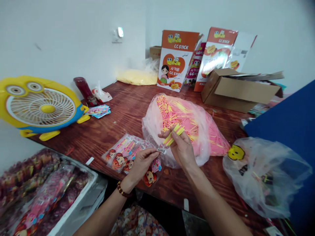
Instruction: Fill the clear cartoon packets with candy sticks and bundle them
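My right hand (180,147) pinches a small bunch of yellow sticks (174,133) and pushes them into the mouth of a small clear printed packet (157,160). My left hand (142,161) grips that packet by its top edge, just above the table's near edge. Right behind my hands lies a big clear bag of pink and yellow sticks (187,121). A fanned pile of empty printed packets (123,152) lies to the left of my left hand.
A yellow cartoon fan (40,106) stands at the left on the wooden table (118,118). Orange stick boxes (178,59) and an open carton (236,88) stand at the back. A crumpled smiley bag (263,173) lies right. A bin of filled packets (41,193) sits lower left.
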### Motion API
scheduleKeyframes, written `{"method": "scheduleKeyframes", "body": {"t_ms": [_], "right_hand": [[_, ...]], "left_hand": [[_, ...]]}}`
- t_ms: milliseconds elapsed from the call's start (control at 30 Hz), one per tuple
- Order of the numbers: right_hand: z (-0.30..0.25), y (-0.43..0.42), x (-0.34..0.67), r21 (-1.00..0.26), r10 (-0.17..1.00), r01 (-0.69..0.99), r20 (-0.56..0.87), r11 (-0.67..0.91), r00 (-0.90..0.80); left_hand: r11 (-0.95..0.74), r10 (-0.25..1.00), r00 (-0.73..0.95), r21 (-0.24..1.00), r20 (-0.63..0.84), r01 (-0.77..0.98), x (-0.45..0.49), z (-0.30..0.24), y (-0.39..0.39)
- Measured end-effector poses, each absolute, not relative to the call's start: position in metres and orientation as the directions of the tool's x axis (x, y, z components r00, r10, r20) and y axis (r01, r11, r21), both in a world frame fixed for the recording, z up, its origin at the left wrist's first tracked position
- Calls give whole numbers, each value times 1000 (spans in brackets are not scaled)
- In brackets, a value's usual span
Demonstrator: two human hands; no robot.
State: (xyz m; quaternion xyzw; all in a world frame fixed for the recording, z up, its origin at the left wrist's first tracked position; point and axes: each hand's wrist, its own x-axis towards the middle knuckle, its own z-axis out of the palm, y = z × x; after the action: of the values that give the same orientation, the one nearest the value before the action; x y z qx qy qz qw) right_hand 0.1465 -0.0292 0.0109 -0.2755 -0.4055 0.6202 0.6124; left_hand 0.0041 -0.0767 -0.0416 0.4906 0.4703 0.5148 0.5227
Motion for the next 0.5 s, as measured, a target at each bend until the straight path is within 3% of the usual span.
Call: {"method": "scheduleKeyframes", "body": {"t_ms": [233,400,500], "right_hand": [[0,-34,147,-910,983,-409,132,68,-128],[2,-33,150,-972,972,-169,190,166,-138],[-3,-30,157,-979,975,-153,160,137,-152]], "left_hand": [[-51,999,7,998,52,-27,4,-44,-73],[-56,998,3,994,56,-92,9,-40,-65],[-41,999,18,984,45,-171,14,-40,-57]]}}
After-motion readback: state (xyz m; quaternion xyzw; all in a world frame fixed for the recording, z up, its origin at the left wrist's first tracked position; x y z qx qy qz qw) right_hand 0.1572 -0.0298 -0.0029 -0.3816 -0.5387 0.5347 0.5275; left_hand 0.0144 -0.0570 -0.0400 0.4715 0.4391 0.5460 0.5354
